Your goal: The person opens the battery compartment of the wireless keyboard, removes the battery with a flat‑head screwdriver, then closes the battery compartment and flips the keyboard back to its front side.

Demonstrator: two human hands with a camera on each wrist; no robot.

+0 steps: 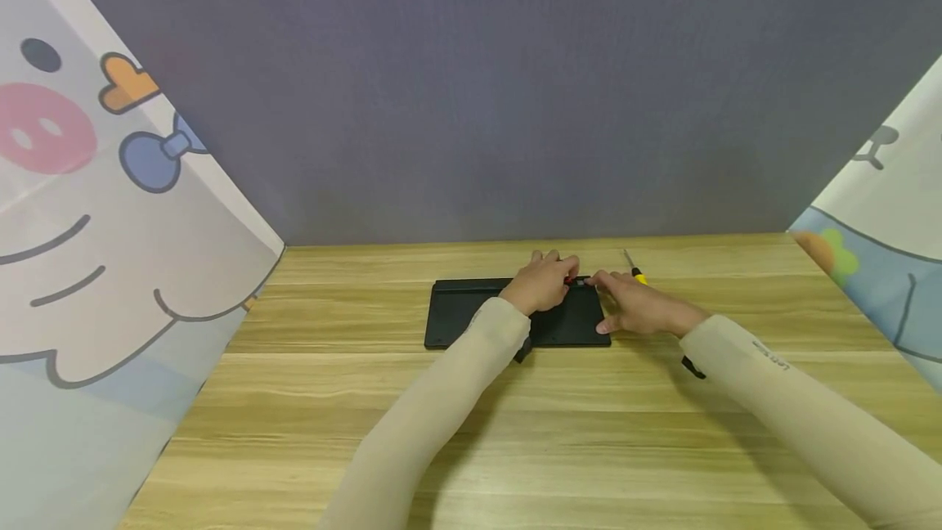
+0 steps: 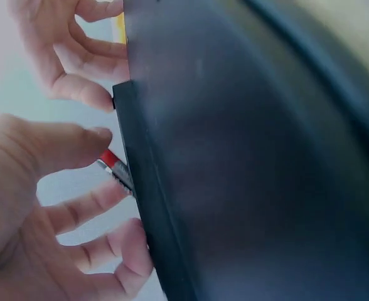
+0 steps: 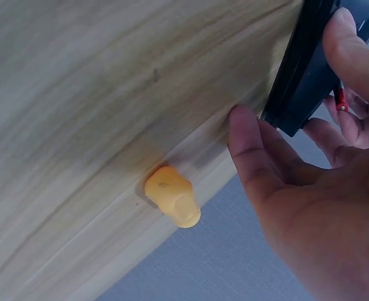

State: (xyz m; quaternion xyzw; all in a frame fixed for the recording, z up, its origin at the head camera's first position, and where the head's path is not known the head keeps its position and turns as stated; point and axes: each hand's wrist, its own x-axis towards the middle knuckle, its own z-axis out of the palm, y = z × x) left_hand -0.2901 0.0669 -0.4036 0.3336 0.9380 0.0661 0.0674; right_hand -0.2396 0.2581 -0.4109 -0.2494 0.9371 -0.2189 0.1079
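Observation:
A flat black keyboard (image 1: 567,324) lies face down on the table, its raised ridge along the far edge. My left hand (image 1: 543,280) is over that ridge. Between its thumb and a finger it pinches a small battery (image 2: 117,168) with a red end, tilted against the ridge; the slot itself is hidden. At the keyboard's right corner is my right hand (image 1: 639,306), its thumb (image 3: 351,47) resting on the black casing. The fingers of that hand are loosely bent near the ridge's end.
A screwdriver (image 1: 638,273) with a yellow and black handle lies behind the right hand, shaft toward the grey back wall (image 1: 471,105). Printed cartoon panels (image 1: 88,285) flank the wooden table (image 1: 559,440) on both sides.

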